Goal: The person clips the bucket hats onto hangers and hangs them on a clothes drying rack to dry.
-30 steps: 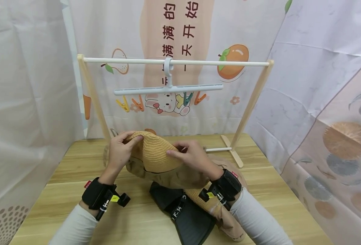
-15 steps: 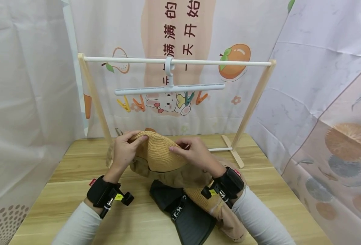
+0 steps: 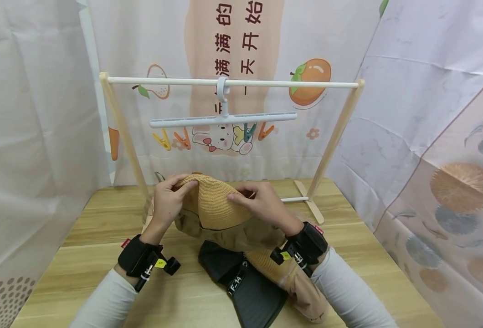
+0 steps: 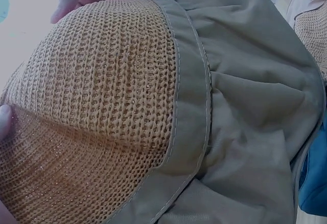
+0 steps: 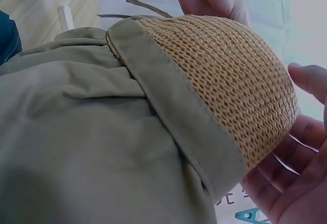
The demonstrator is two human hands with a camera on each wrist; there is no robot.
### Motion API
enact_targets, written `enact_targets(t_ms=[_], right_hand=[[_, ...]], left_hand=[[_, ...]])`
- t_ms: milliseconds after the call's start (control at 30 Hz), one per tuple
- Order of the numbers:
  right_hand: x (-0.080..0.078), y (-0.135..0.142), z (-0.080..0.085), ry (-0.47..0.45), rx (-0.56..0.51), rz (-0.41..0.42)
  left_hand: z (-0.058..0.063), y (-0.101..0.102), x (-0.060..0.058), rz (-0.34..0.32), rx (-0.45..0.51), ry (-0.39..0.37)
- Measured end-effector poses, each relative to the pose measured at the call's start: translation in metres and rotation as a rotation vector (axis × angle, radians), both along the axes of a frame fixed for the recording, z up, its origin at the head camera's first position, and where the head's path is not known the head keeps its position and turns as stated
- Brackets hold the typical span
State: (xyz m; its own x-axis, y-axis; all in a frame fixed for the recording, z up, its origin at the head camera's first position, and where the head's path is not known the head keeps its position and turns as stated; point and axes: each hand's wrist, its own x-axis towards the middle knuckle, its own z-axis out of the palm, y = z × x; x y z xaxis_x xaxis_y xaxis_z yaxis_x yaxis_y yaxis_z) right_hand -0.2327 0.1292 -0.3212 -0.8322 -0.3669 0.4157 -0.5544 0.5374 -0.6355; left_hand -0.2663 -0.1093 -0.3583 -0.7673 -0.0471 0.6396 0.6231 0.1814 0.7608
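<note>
A sun hat [image 3: 221,207] with a yellow knitted crown and a wide khaki cloth brim is held up over the table. My left hand [image 3: 168,200] pinches the crown's upper left, thumb in front. At the crown's right side my right hand [image 3: 262,202] holds it, thumb on the knit and fingers behind. In the right wrist view the right fingers [image 5: 299,152] curve round the rounded crown [image 5: 219,75]. The left wrist view shows a crease in the knit [image 4: 112,70], a stitched band and the gathered brim [image 4: 255,101].
On the table below lie a black visor-like piece marked F-14 [image 3: 258,291] and another yellow-and-tan hat [image 3: 307,296], partly covered. Behind stands a wooden rack [image 3: 336,136] with a light-blue hanger [image 3: 225,120] on its white bar. Several coloured clips [image 3: 163,139] appear below the hanger.
Both hands and the hat shifted slightly to the right between the first two frames. Since then they have stayed almost still, with the grip on the crown unchanged.
</note>
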Motion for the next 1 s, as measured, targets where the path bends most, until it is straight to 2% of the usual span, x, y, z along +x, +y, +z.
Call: enact_targets(t_ms=[367,533,633,767,867,1000], right_hand=[[-0.002,0.004,0.001,-0.016,-0.005,-0.039],[-0.001,0.005,0.002,-0.024,-0.007,-0.045],[-0.001,0.005,0.003,-0.026,-0.009,-0.048],[-0.002,0.006,0.004,-0.018,-0.011,-0.05],[-0.003,0.007,0.005,-0.006,-0.008,-0.051],[-0.004,0.007,0.005,-0.003,-0.01,-0.047]], left_hand=[[-0.002,0.008,-0.003,-0.003,0.01,-0.036],[0.0,0.01,-0.003,-0.012,0.008,-0.027],[0.009,0.013,0.005,0.0,-0.009,-0.021],[0.01,0.014,0.003,0.012,-0.018,-0.03],[0.001,0.013,-0.007,0.01,-0.007,-0.023],[0.001,0.014,-0.008,0.017,-0.011,-0.014]])
